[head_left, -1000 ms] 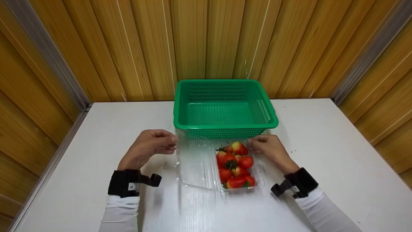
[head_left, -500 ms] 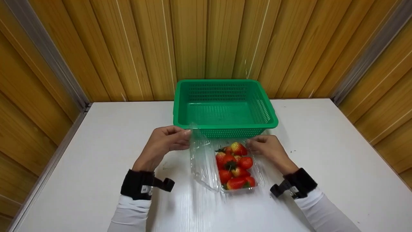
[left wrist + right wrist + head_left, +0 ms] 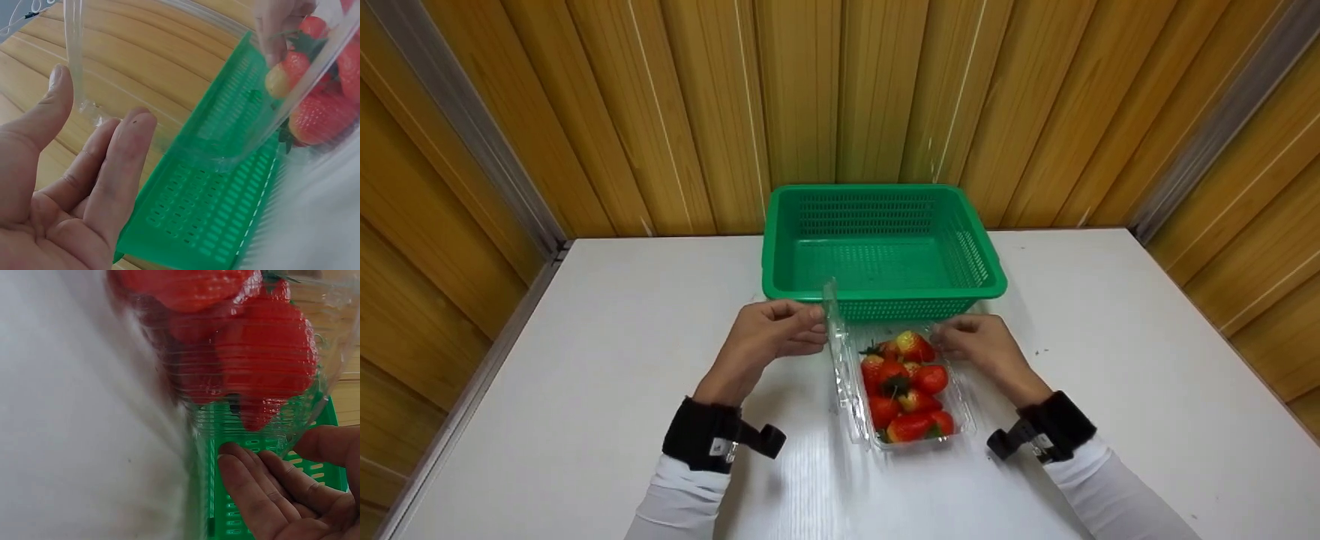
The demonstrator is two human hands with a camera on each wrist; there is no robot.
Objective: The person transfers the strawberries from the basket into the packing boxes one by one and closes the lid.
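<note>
A clear plastic clamshell box [image 3: 964, 409] stands on the table with several red strawberries [image 3: 911, 426] in its base. Its hinged lid [image 3: 846, 375] is raised nearly upright along the left side. My left hand [image 3: 776, 334] pinches the lid's far outer corner between thumb and fingers; in the left wrist view the lid's edge runs between the thumb [image 3: 59, 101] and the fingers. On the other side, my right hand [image 3: 986, 346] holds the far right corner of the base's rim. The right wrist view shows its thumb [image 3: 329, 444] and fingers at that corner, below the strawberries.
Just behind the box sits a green perforated basket [image 3: 885, 294] with nothing in it. The white table [image 3: 1110, 322] reaches back to a wood-patterned wall [image 3: 877, 90], with more panels on both sides.
My left hand has moved right and swung the lid from lying flat on the left to nearly upright. The right hand and the box's base have stayed in place.
</note>
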